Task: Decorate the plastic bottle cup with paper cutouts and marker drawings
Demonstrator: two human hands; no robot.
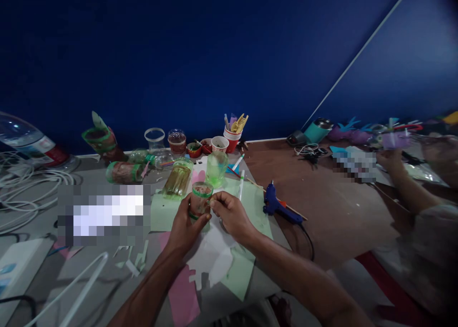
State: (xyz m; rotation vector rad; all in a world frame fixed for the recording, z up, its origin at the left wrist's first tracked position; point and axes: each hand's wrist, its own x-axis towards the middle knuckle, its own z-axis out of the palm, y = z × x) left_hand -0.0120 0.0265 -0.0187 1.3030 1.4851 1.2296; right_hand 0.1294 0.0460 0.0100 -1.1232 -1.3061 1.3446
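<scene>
My left hand (186,226) is wrapped round a small brown cup with green bands (201,199), held upright over the papers. At the cup's right side, my right hand (231,212) is closed in a pinch, its fingertips against the cup near the green rim. Whatever sits between those fingertips is too small to make out. Just behind the cup stands a clear green-tinted cup (216,167). A clear container with brownish-yellow colouring (178,179) lies to the left of it. Under my hands are white paper (211,250) and light green paper (259,212).
A blue glue gun (277,204) with a cord lies right of my hands. Paper cups holding yellow plastic cutlery (233,137) stand at the back. Pink paper (184,296) and green scraps lie in front. White cables (32,184) coil at left; a co-worker's arm (408,184) reaches in at right.
</scene>
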